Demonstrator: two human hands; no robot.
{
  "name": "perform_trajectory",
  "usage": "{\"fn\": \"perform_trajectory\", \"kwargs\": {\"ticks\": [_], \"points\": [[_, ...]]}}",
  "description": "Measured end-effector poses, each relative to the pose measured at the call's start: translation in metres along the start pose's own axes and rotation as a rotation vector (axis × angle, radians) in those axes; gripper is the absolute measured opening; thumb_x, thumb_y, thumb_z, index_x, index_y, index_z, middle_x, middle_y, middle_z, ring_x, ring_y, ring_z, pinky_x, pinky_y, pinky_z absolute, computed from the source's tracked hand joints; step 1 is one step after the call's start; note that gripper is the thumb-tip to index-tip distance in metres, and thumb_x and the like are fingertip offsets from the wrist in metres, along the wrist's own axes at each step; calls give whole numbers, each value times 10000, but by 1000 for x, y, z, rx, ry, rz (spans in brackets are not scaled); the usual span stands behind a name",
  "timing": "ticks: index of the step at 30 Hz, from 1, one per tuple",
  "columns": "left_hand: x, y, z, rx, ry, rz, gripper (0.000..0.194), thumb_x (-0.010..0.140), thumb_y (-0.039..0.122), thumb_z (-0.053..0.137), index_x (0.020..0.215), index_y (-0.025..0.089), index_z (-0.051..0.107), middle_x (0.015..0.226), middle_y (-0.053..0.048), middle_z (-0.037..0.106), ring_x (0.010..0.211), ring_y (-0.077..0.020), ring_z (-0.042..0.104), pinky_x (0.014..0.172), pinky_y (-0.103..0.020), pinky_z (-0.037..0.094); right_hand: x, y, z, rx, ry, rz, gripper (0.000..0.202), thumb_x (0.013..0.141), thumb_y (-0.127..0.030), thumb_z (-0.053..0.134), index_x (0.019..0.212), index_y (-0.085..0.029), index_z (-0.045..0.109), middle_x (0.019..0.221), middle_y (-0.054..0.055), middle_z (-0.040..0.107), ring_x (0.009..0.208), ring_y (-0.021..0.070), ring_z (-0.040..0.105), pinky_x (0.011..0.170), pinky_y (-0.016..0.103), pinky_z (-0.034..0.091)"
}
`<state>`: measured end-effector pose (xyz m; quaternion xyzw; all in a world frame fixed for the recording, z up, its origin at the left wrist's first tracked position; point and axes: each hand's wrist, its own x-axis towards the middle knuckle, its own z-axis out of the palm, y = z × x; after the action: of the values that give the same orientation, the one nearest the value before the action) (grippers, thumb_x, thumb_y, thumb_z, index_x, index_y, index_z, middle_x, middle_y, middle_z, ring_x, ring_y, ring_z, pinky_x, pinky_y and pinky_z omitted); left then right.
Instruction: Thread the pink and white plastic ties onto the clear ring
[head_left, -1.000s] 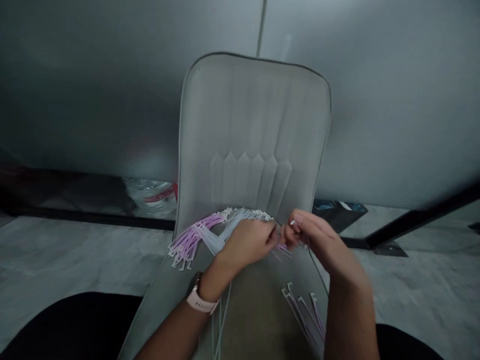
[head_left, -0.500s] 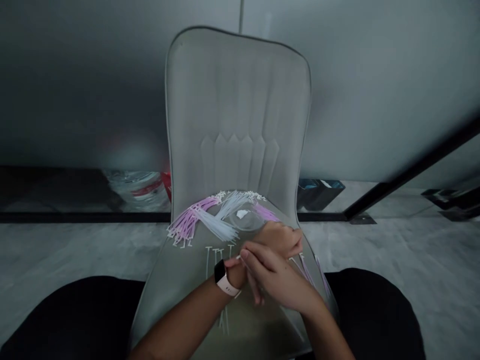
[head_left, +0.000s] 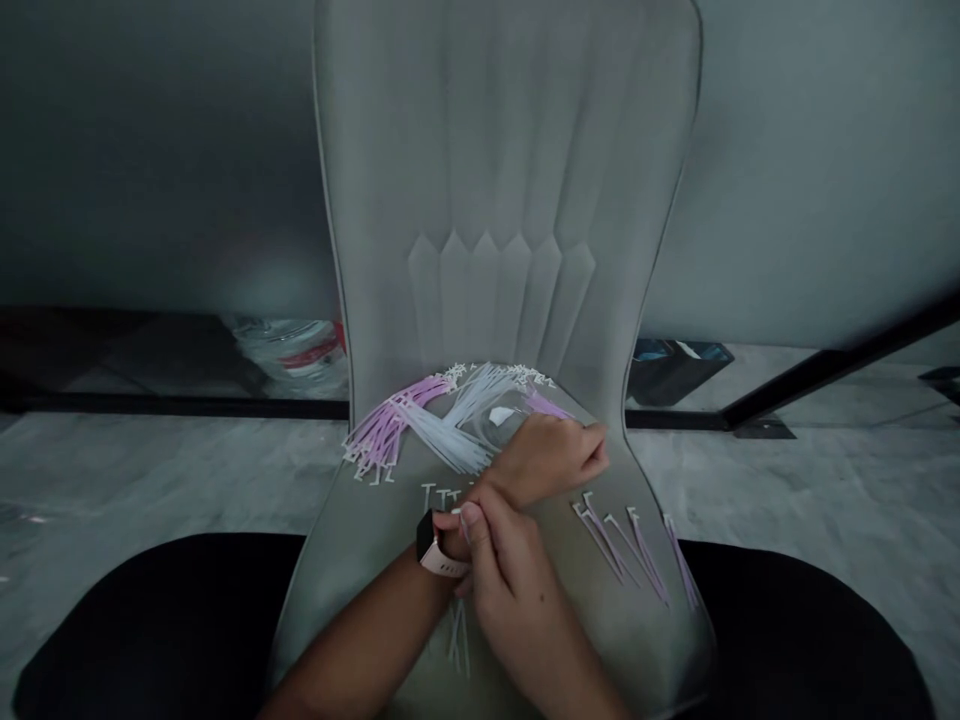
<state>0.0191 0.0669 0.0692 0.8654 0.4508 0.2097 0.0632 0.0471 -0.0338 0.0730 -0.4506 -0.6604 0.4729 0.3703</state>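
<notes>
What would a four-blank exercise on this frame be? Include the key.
A smartwatch is worn on the ____ arm.
The fingers of the ____ hand are nearest to it.
In the picture, the largest purple strip bundle lies toward the ____ edge of the chair seat.
The trouser legs are ____.

Missing words: left; right; left; black.

A watch [head_left: 438, 556] sat behind the left fingers [head_left: 595, 452], its screen [head_left: 425, 534] dark and rectangular, its pale pink strap [head_left: 444, 563] dotted with holes; black cloth [head_left: 165, 625] covered both legs.
</notes>
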Motion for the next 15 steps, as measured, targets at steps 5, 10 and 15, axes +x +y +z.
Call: {"fn": "perform_trajectory", "kwargs": {"ticks": [5,10,15], "points": [[2,-4,4,19,4,-1,237,903,234,464,840,221,693,733,-59,735,657,-230,680,592,-326,425,-3,0,-3,-2,-8,-9,234,1006,-231,381,909,-190,590,906,49,703,810,164,655,692,254,464],[2,-5,5,42,5,-24,257,913,242,445,834,242,690,728,-40,731,658,-219,667,592,-329,416,-2,1,-3,11,-11,-2,248,1010,-230,373,885,-194,584,878,38,706,799,160,660,680,248,457],[0,-3,7,55,8,-21,299,944,256,398,851,246,682,754,-43,733,670,-212,651,606,-345,421,-1,2,-2,-7,18,-51,228,1000,-211,380,897,-190,582,840,36,681,785,163,644,679,253,449]]}}
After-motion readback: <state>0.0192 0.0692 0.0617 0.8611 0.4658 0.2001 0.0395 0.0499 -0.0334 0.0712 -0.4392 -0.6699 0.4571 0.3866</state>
